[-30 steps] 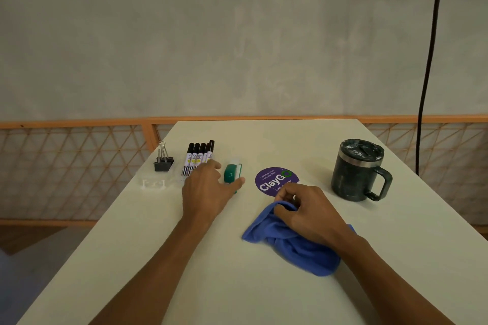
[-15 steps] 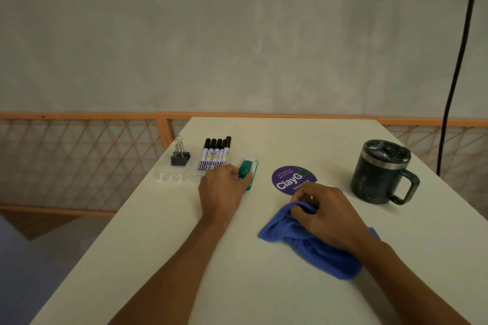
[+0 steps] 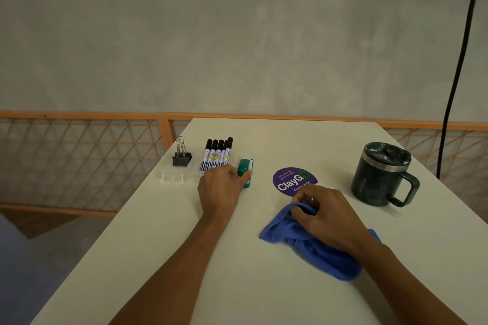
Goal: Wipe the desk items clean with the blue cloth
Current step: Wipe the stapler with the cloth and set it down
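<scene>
outstretched left hand (image 3: 221,187) pinches the dispenser (image 3: 244,169) left of the sticker (image 3: 287,179). right hand (image 3: 324,216) clutches the cloth (image 3: 317,256) just nearside of it; mug (image 3: 377,177) sits right, by the desk (image 3: 290,137) edge.

The person is working with a bare left hand (image 3: 221,188) and a bare right hand (image 3: 326,219). The two slim forearms behind them, the left forearm (image 3: 169,272) and the right forearm (image 3: 406,282), are showing uncovered all the way down to the bottom edge of the view. A thin, pale, shiny ring (image 3: 311,200) is glinting on one finger of the right hand; which finger is wearing it is too small to tell. Whatever clothing the person is wearing is lying outside the view.
</scene>
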The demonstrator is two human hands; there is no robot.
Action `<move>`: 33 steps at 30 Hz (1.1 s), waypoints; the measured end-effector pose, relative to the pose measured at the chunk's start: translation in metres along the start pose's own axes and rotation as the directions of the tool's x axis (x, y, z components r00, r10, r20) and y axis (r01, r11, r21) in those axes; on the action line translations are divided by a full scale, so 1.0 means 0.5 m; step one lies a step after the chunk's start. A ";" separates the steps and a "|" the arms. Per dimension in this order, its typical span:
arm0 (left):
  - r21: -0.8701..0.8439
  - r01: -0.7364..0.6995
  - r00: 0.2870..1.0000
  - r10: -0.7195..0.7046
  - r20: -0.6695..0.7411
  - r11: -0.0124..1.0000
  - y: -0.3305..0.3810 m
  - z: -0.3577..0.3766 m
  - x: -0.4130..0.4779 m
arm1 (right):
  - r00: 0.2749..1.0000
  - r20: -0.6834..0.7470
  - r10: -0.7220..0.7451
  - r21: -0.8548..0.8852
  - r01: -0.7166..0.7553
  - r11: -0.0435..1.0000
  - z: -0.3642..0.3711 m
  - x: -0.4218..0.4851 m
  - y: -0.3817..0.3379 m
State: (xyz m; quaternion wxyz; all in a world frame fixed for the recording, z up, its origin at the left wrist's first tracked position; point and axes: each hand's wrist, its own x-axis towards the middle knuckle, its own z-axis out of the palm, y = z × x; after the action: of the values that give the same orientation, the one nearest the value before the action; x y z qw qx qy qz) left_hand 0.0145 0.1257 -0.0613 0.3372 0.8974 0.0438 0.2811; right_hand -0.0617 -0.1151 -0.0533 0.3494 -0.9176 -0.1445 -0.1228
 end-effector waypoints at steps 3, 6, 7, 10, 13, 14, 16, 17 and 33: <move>-0.007 -0.003 1.000 0.003 -0.009 1.000 -0.001 0.003 0.001 | 1.000 0.002 0.002 -0.003 -0.002 1.000 -0.001 0.000 -0.001; -0.012 -0.006 1.000 0.006 -0.011 1.000 -0.004 0.002 0.001 | 1.000 0.019 0.005 -0.005 -0.005 1.000 -0.006 -0.001 -0.004; -0.020 -0.007 1.000 0.007 -0.009 1.000 -0.005 0.001 0.001 | 1.000 0.023 0.008 -0.005 -0.008 1.000 -0.007 -0.002 -0.005; -0.040 -0.004 1.000 0.004 0.003 0.999 -0.012 -0.003 0.001 | 0.999 0.027 0.024 0.002 -0.025 1.000 -0.013 -0.005 -0.008; -0.076 -0.002 1.000 0.004 0.024 0.997 -0.017 -0.008 -0.005 | 0.999 0.033 0.015 0.019 -0.016 1.000 -0.019 -0.008 -0.010; -0.090 0.003 1.000 -0.001 0.023 0.996 -0.018 -0.010 -0.006 | 0.999 0.034 0.013 0.024 -0.013 1.000 -0.020 -0.009 -0.010; -0.096 0.005 1.000 -0.005 0.003 0.995 -0.022 -0.012 -0.007 | 1.000 0.029 0.012 0.033 -0.013 0.999 -0.021 -0.011 -0.012; -0.095 0.007 1.000 -0.008 -0.006 0.995 -0.022 -0.012 -0.006 | 1.000 0.025 0.013 0.034 -0.014 0.999 -0.020 -0.012 -0.012; -0.070 0.004 1.000 -0.004 -0.001 0.998 -0.009 -0.012 -0.010 | 1.000 0.018 0.006 0.019 -0.006 1.000 -0.016 -0.010 0.002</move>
State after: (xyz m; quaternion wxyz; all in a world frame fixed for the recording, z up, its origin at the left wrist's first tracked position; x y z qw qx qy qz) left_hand 0.0077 0.1316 -0.0626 0.3691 0.8848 0.0359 0.2821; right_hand -0.0670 -0.1220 -0.0496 0.3572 -0.9157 -0.1459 -0.1121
